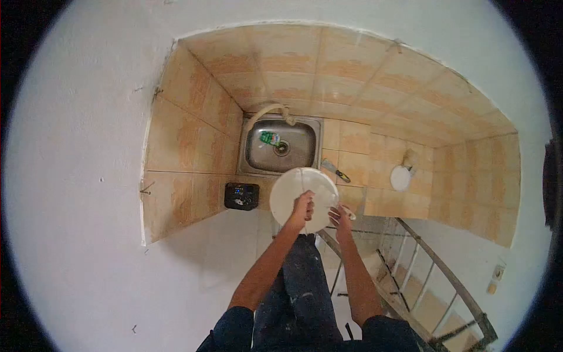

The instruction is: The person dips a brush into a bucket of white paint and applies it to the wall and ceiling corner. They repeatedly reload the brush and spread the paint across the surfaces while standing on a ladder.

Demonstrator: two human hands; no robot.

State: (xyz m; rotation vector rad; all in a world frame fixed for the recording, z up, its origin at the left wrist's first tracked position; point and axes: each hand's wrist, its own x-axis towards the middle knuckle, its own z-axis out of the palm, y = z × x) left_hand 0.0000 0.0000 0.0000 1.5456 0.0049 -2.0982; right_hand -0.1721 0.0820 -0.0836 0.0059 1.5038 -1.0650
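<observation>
A round white bucket (284,190), seen from above, is in front of me at the edge of the tiled counter. A thin line like a wire handle crosses it. My left hand (302,210) is closed in a fist over the bucket's middle, along that line. At the bucket's right side is my right hand (340,220), with its fingers curled around a small tool with a pale handle (350,213). The working end of this tool cannot be made out. Beyond the bucket, a scraper (336,171) with a black and yellow handle lies on the counter.
A metal sink (241,158) with a green packet (270,138) inside and a pale curved tap (267,110) stands behind. A black box-shaped device (241,196) sits left. To the right are a white round object (400,178) and a metal ladder-like frame (448,267).
</observation>
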